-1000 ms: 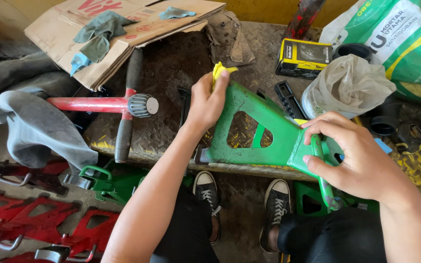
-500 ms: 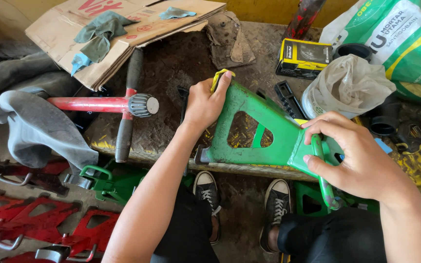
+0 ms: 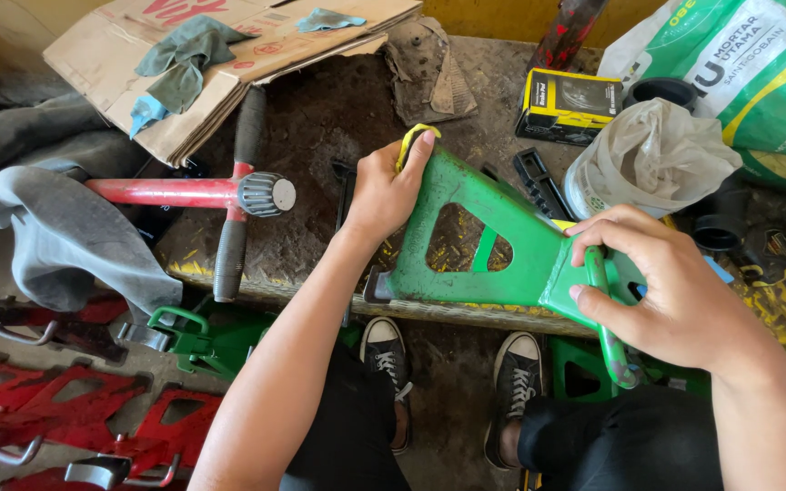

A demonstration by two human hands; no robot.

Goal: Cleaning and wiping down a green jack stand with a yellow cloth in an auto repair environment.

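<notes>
You're looking down at a grimy, rust-stained metal workbench (image 3: pixel 338 118) with a yellow-flecked front edge — below it, a dirty concrete floor (image 3: pixel 452 382). Along the top runs a yellow wall (image 3: pixel 493 16). Daylight falls bright and even across the bench — soft shadows only.

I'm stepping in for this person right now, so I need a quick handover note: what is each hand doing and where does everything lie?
Left hand: presses a yellow strip against the far end of the green metal stand.
Right hand: grips the stand's near end and its green handle.
The stand lies on its side on the dirty workbench.
Nearby: red tool to the left, more red stands on the floor.
The strip is only at the far end; whether it is stuck on cannot be told.
</notes>
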